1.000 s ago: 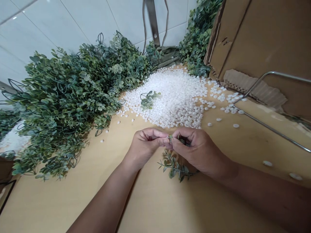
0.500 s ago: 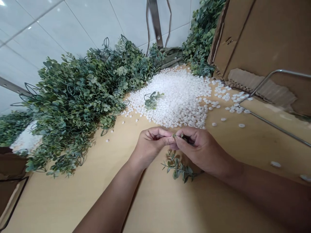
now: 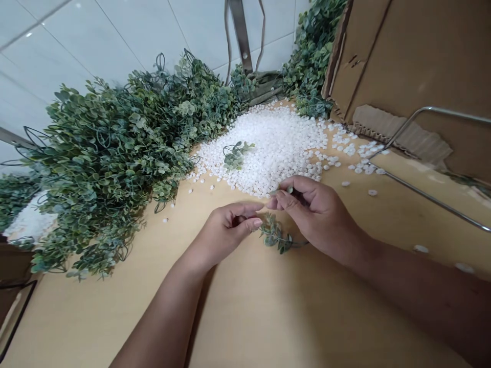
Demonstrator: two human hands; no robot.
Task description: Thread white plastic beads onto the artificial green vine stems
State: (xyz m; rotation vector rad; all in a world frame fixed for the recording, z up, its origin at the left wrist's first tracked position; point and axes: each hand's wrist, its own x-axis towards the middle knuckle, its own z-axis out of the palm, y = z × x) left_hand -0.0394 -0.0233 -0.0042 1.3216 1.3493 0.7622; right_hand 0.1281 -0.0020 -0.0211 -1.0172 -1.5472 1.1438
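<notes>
My right hand [image 3: 307,204] is closed on a green leafy sprig [image 3: 278,237], whose leaves hang below the fingers; a small leafy tip pokes out at the pinch. To its left, my left hand [image 3: 233,227] is apart from it, thumb and forefinger separated, with nothing visible between them. Just beyond both hands lies a heap of small white plastic pieces [image 3: 268,138]. A loose sprig [image 3: 235,156] with a dark wire loop rests on that heap.
A big pile of green foliage [image 3: 115,153] covers the left of the wooden table [image 3: 245,317]. More foliage [image 3: 310,61] stands at the back beside a cardboard box [image 3: 429,61]. A bent metal rod [image 3: 433,197] is at the right.
My hands have moved apart, the left one letting go of the sprig. My right hand has risen slightly with the sprig, whose hanging leaves also moved up.
</notes>
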